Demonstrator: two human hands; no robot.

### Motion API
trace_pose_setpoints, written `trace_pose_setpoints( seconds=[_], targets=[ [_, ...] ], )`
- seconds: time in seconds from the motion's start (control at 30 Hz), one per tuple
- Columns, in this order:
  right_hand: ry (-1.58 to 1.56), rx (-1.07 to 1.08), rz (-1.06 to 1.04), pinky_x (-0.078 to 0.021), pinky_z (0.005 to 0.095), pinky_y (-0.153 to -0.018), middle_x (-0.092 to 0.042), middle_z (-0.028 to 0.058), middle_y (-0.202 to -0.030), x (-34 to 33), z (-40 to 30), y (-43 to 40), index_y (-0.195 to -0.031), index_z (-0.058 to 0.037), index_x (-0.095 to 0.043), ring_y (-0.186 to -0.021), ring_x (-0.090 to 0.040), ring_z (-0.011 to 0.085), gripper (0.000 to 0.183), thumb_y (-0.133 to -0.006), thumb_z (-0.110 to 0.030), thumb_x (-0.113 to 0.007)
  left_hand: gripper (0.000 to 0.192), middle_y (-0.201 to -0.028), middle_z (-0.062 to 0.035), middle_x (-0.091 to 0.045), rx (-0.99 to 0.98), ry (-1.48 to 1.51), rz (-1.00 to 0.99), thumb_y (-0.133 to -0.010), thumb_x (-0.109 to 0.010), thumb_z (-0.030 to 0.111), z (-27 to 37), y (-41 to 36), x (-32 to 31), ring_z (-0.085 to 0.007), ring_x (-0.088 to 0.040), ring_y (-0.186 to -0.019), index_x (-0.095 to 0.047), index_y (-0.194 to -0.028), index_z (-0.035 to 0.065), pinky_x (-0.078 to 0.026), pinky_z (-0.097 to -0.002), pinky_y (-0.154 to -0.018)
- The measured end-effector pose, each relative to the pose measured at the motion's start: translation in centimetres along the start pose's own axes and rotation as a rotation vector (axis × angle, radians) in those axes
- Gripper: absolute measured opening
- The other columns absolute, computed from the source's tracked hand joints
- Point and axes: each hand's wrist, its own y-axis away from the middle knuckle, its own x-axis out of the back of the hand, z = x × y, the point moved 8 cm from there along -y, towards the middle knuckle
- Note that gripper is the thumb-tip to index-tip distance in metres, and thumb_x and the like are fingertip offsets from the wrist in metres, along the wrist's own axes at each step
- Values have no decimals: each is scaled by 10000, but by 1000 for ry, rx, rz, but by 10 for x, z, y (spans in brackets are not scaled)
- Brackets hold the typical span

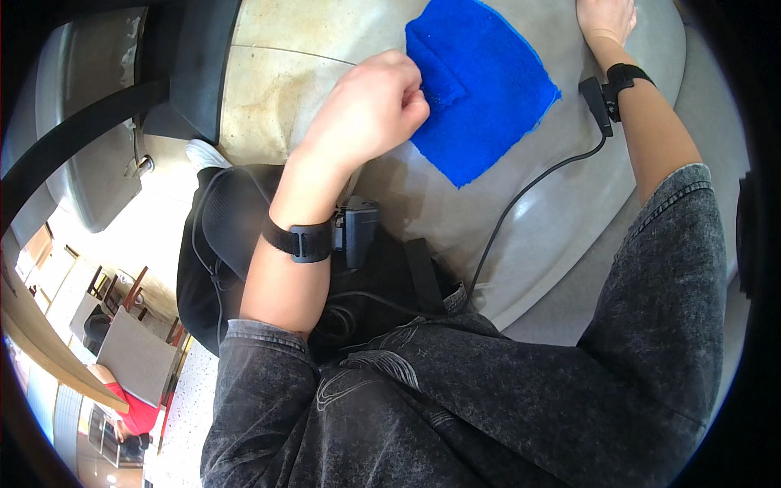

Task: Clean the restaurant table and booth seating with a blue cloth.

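Note:
A blue microfibre cloth spreads over a smooth grey curved surface, one part of it folded over. My left hand is closed in a fist at the cloth's left side and grips its edge; the fingertips are hidden. At the top right, my right hand is partly cut off by the picture's edge. It rests at or just above the grey surface, and its fingers cannot be made out well. Black straps with small devices circle both wrists, the left strap and the right strap.
A black cable runs from the right wrist device towards my waist. On the left stand a black panel and a grey padded seat part. Farther off are a table, chairs and a person in a red top.

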Motion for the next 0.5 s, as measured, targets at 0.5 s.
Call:
trace_pose_setpoints(
  seconds=[0.5],
  targets=[
    [15, -1, -16, -238, 511, -1210, -390, 198, -1579, 0, 2, 0, -1530, -104, -416, -1472, -334, 368, 631, -1016, -455, -524, 158, -964, -62, -724, 233, 383, 285, -992, -592, 71, -42, 2, 19, -114, -673, -845, -678, -1111, 11, -539, -276, -779]
  ],
)
